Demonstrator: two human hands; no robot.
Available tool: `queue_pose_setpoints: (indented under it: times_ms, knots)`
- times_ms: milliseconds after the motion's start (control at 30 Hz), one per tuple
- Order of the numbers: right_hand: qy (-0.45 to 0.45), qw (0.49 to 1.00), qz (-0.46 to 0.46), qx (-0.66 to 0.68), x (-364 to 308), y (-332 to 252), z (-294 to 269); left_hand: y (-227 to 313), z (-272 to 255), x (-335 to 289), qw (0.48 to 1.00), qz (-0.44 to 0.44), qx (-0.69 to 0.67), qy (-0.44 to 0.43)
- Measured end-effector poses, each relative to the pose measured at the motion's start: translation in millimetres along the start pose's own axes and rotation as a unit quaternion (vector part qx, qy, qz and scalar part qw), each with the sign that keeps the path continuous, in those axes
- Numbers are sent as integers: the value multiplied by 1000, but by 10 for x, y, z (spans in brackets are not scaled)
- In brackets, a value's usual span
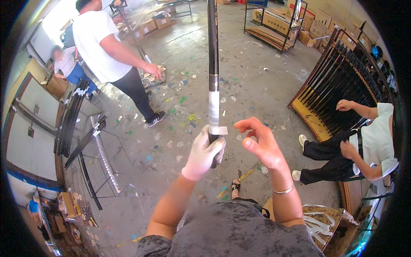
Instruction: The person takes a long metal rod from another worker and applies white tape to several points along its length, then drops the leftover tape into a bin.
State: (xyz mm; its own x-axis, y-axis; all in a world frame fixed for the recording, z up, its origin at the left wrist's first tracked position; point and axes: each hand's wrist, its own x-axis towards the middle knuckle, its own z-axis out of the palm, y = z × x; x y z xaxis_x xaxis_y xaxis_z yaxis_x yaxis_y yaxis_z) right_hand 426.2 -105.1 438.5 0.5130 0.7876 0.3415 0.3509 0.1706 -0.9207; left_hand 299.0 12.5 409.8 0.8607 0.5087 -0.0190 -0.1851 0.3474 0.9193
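Observation:
A long glossy black rod point(213, 55) stands upright before me, running out past the top of the view. White tape point(213, 107) covers a stretch of it just above my grip, and a loose tape end juts out to the right. Wearing a white glove, my left hand point(202, 153) is wrapped round the rod's dark lower end. My right hand point(262, 143), bare with a bracelet at the wrist, hangs in the air just right of the rod. Its fingers are apart and curved, touching nothing that I can see.
A slanted rack point(317, 122) of black rods stands at right, beside a person point(368, 139). Another person point(100, 47) walks at far left. Bundled rods point(70, 118) rest on a stand at left. White strips point(319, 222) lie on a surface at lower right.

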Motion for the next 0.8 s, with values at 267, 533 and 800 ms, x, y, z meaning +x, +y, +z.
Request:
queue_pose_setpoints:
  times_ms: [267,533,800]
  knots:
    - [-42,995,-7,-94,154,-166,249,-111,-86,-54,997,59,53,5]
    - [345,769,149,-516,-1219,1243,-3137,-98,-222,-75,975,-179,-48,-124]
    - [364,812,200,-412,-2085,728,-3189,-436,-58,271,977,-81,-156,-124]
